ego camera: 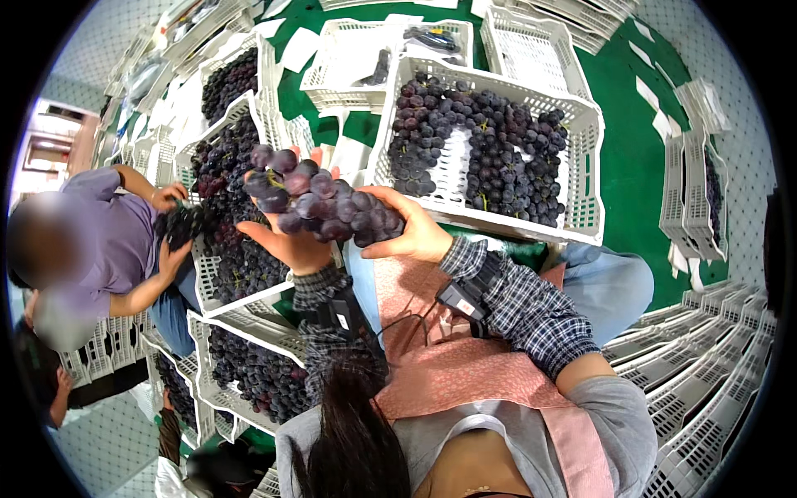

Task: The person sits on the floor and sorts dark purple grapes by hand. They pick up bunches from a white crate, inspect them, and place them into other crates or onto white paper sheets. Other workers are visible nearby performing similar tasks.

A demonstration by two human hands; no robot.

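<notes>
A bunch of dark purple grapes [336,208] lies across my two hands. Its stem end, with a bit of green stalk, rests on the spread palm and fingers of my left hand [289,246], whose thumb stands out to the side. My right hand [408,227] grips the other end between thumb and fingers. Just beyond it is a white perforated plastic crate [485,218] holding several dark bunches, with the white bottom showing between them. Left of my hands stands another white crate [208,283], heaped with dark and reddish grapes.
At the left a co-worker [118,230] holds a dark bunch over the heaped crate. Nearer, a crate of grapes [249,408] stands by my left arm. Two crates [342,93] [542,56] stand ahead, the left one holding dark items. Stacked crates [691,373] line the right side.
</notes>
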